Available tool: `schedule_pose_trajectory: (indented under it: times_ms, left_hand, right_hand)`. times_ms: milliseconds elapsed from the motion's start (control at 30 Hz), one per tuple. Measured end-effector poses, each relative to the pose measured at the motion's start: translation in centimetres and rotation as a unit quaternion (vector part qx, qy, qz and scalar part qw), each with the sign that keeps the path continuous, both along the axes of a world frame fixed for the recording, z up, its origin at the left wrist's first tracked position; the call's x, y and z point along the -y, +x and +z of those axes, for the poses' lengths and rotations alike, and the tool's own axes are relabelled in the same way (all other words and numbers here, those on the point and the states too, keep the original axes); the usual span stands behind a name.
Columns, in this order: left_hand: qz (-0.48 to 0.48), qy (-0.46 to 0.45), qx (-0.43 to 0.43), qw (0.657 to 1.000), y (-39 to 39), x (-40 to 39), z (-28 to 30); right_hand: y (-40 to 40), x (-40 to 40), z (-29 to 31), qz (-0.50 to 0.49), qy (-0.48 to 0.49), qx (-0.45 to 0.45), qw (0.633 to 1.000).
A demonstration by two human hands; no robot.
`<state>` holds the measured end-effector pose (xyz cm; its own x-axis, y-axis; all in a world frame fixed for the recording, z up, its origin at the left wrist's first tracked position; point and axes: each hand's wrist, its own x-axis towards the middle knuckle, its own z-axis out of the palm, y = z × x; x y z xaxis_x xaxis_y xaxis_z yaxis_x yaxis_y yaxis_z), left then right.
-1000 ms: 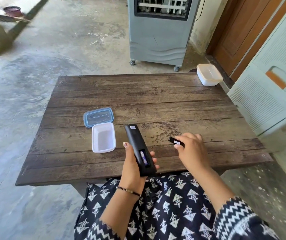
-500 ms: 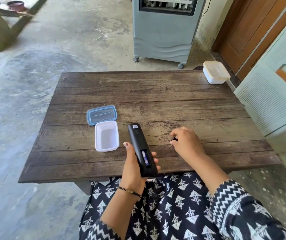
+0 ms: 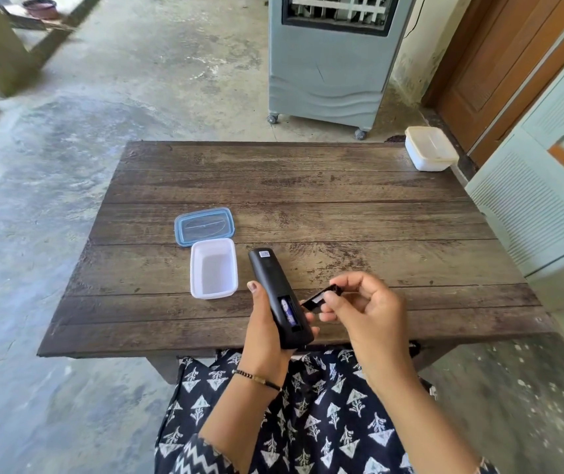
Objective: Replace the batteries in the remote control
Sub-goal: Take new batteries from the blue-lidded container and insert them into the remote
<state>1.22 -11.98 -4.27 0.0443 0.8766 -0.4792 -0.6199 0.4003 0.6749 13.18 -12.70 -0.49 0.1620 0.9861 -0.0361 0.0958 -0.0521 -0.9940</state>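
Note:
My left hand (image 3: 263, 333) grips a black remote control (image 3: 270, 278) back side up, over the near edge of the wooden table (image 3: 308, 186). Its battery compartment stands uncovered and a battery (image 3: 287, 310) shows inside. My right hand (image 3: 366, 309) pinches the black battery cover (image 3: 318, 297) just right of the remote, lifted off the table.
An open white plastic box (image 3: 214, 268) sits left of the remote, its blue lid (image 3: 204, 226) lying behind it. A closed white box (image 3: 429, 152) stands at the table's far right corner. A grey air cooler (image 3: 332, 56) is beyond the table, a pale cabinet (image 3: 544, 186) to the right.
My right hand has lifted the battery cover from the table and brought it left, close to the remote. My left hand keeps holding the remote in about the same place.

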Motion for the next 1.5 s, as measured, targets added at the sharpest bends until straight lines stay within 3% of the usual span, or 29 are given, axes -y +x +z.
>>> schedule_pose_trajectory:
  times_ms: [67, 133, 200, 500, 800, 967, 1201, 1501]
  left_hand:
    - [-0.012, 0.01, -0.004, 1.0, 0.1, 0.1, 0.1]
    - [-0.006, 0.008, 0.003, 1.0, 0.3, 0.1, 0.2]
    - [0.006, 0.014, -0.004, 1.0, 0.3, 0.1, 0.1]
    - [0.01, -0.015, 0.015, 1.0, -0.1, 0.0, 0.7]
    - [0.009, 0.001, 0.007, 1.0, 0.0, -0.4, 1.4]
    - [-0.01, 0.01, -0.001, 1.0, 0.0, -0.3, 1.2]
    - [-0.039, 0.054, -0.047, 0.997, -0.1, 0.0, 0.5]
    - [-0.03, 0.04, -0.043, 0.998, 0.2, 0.7, 0.8]
  right_hand:
    - [-0.5, 0.5, -0.2, 0.032, 0.107, 0.083, 0.99]
    - [-0.6, 0.9, -0.9, 0.08, 0.252, 0.209, 0.941]
    - [-0.7, 1.2, -1.7, 0.11, 0.322, 0.287, 0.896]
    - [-0.5, 2.1, -2.9, 0.172, 0.336, 0.361, 0.853]
    - [-0.7, 2.2, -3.2, 0.143, 0.329, 0.372, 0.856]
    - [-1.0, 2.4, -3.0, 0.139, 0.334, 0.413, 0.836]
    - [-0.8, 2.2, -2.9, 0.12, 0.304, 0.387, 0.862]
    - [-0.7, 2.2, -3.3, 0.112, 0.298, 0.382, 0.867]
